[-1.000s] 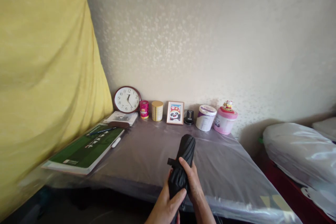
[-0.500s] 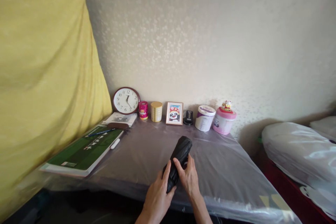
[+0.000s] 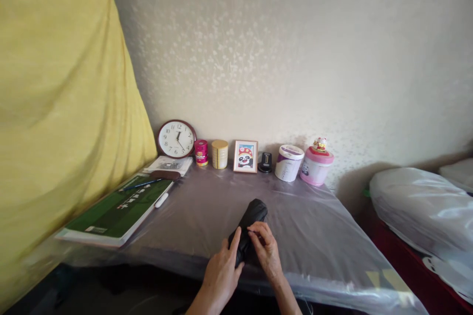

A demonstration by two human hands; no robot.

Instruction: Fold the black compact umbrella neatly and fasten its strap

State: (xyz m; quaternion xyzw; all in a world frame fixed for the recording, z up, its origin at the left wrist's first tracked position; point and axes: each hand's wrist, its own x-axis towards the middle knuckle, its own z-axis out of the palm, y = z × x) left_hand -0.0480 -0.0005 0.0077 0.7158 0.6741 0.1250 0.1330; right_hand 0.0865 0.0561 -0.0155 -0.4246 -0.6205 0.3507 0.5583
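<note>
A black folding umbrella (image 3: 253, 212), furled and short, is tilted over the near part of the table, its far end pointing away and slightly right. My left hand (image 3: 222, 267) is wrapped around its lower left side, with the forefinger along the fabric and the thumb below. On its right side, my right hand (image 3: 266, 250) has thumb and forefinger pinched together against the umbrella. Whether they hold its strap or a fold of fabric is too small to tell. Both palms hide the umbrella's near end.
Along the wall stand a clock (image 3: 177, 139), a pink can (image 3: 201, 153), a yellow-lidded jar (image 3: 219, 155), a framed panda picture (image 3: 245, 157), a small black device (image 3: 265, 163), a white tub (image 3: 289, 163) and a pink tub (image 3: 317, 167). A green book (image 3: 118, 211) lies left on the plastic-covered table (image 3: 199, 211).
My right hand has gone from lying over the umbrella's side with the thumb on top to a fingertip pinch there. The umbrella's far end has dipped slightly. My left hand keeps its hold.
</note>
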